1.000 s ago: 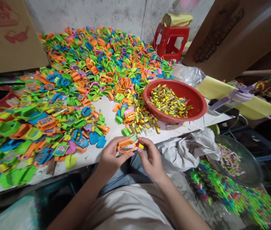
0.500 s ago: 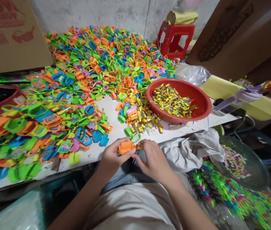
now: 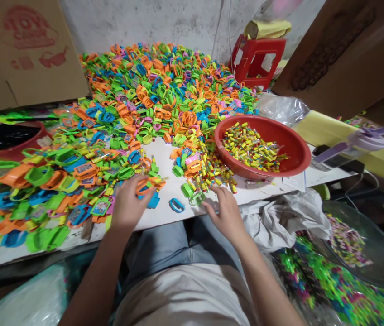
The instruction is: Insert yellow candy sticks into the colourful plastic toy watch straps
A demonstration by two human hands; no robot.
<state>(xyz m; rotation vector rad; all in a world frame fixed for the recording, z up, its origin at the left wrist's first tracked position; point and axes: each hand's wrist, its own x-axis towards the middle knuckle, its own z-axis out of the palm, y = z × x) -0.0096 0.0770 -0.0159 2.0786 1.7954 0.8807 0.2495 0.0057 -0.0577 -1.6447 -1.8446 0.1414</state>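
Observation:
My left hand [image 3: 129, 203] is over the near edge of the left pile, its fingers curled round an orange toy watch [image 3: 151, 184]; the fingers are partly blurred. Just below that watch lie blue toy watches [image 3: 153, 200]. My right hand [image 3: 226, 212] is held low by the table edge, thumb and fingers apart, with nothing in it. Close to its fingertips lies a light green toy watch [image 3: 197, 198]. A blue toy watch [image 3: 177, 205] lies alone on the white table between my hands. Small yellow-wrapped candy tubes [image 3: 208, 170] are heaped beyond my right hand.
A red basin [image 3: 302, 151] of candy tubes stands on the right. A large heap of toy watches [image 3: 151, 90] covers the back, below a red stool [image 3: 260, 50]. Cardboard boxes [image 3: 39, 77] flank the table. Crumpled white paper [image 3: 280, 217] hangs at the right edge.
My hands have parted. The left has carried the orange toy watch left to the pile; the right has let go and moved slightly right. The blue toy watch between them has come into view.

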